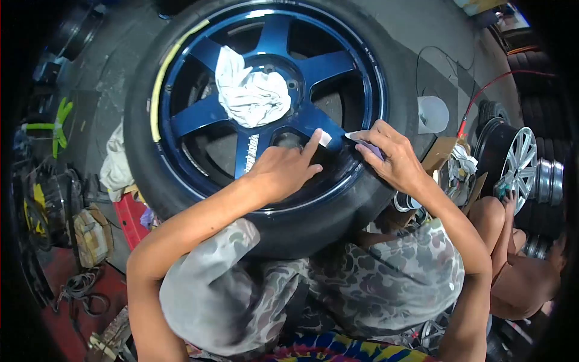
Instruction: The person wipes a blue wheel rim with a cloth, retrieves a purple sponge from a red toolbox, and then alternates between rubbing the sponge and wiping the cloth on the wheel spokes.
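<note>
A blue multi-spoke wheel [205, 114] with a black tire [401, 78] lies in front of my legs. My left hand [286, 169] is over its lower part, fingers apart and holding nothing; the index fingertip points at a small white patch [325, 139] on a spoke. My right hand [389, 154] pinches a thin white-and-purple piece [369, 148] near the rim's right edge; I cannot make out its exact kind. A crumpled white cloth [250, 90] covers part of the hub. Yellow tape [166, 78] runs along the left rim edge.
At right, another person [525, 271] crouches with a hand at a silver wheel [518, 160]. A white bucket [433, 114] and a cardboard box [443, 157] stand nearby. On the left are a green tool-like object [60, 128], a red container [131, 220] and coiled cable [84, 289].
</note>
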### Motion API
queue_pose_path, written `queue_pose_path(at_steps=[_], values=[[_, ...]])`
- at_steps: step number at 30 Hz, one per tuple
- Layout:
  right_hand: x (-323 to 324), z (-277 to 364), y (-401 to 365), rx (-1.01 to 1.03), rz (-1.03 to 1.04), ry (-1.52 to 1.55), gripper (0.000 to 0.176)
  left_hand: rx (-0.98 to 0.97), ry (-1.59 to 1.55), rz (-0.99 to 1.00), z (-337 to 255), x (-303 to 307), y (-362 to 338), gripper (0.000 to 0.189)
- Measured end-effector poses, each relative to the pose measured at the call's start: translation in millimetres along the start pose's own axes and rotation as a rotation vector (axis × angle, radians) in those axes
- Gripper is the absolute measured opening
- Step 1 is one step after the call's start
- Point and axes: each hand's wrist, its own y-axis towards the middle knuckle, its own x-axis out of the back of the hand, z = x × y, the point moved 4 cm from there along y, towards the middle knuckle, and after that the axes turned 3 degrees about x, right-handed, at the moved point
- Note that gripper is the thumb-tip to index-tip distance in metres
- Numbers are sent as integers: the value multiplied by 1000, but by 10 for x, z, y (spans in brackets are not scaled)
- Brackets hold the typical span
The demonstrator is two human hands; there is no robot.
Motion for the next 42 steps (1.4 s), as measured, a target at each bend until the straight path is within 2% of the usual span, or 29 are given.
queue_pose_path(at_steps=[2, 4, 6, 7, 8, 9, 10, 12, 14, 15, 16, 18, 21, 26, 29, 31, 38, 42], values=[[-128, -86, 22, 1, 35, -6, 28, -116, -55, -63, 8, -98, 36, 68], [-214, -100, 28, 7, 67, -14, 34, -241, -229, -60, -34, 8, 17, 44], [-277, -8, 29, 126, 139, -133, 46, -305, -297, -315, 76, 315, -13, 25], [-327, 6, 15, 153, 199, -168, 62, -269, -284, -492, 275, 406, -16, 19], [-375, 14, 31, 149, 214, -169, 62, -227, -268, -670, 531, 512, -46, 13], [-443, 22, 74, 183, 175, -197, 69, -64, -130, -702, 823, 669, -118, 11], [-490, 32, 101, 217, 136, -223, 76, 46, -76, -814, 1122, 751, -171, 14], [-533, 25, 149, 258, 130, -227, 78, 166, -47, -958, 1497, 892, -295, 22], [-562, 63, 143, 219, 205, -261, 63, 414, -123, -876, 1739, 857, -387, 30], [-571, 78, 139, 221, 213, -259, 63, 389, -83, -828, 1826, 798, -359, 40], [-575, 73, 150, 214, 223, -262, 60, 462, 62, -697, 1881, 727, -333, 49], [-582, 79, 189, 203, 233, -264, 58, 495, 173, -602, 1863, 692, -268, 59], [-590, 67, 256, 193, 206, -215, 52, 545, 111, -492, 2023, 766, -181, 66], [-643, 49, 202, 228, 171, -238, 54, 466, 196, -594, 2097, 689, -156, 72], [-625, 84, 252, 195, 186, -230, 55, 514, 177, -601, 2082, 733, -150, 75], [-640, 80, 223, 161, 204, -225, 57, 665, 117, -416, 2095, 740, -162, 68], [-679, 161, 300, 155, 207, -249, 59, 629, 84, -508, 2127, 701, -165, 77], [-749, 271, 117, -5, 138, -286, 62, 632, 61, -533, 2141, 670, -172, 81]])
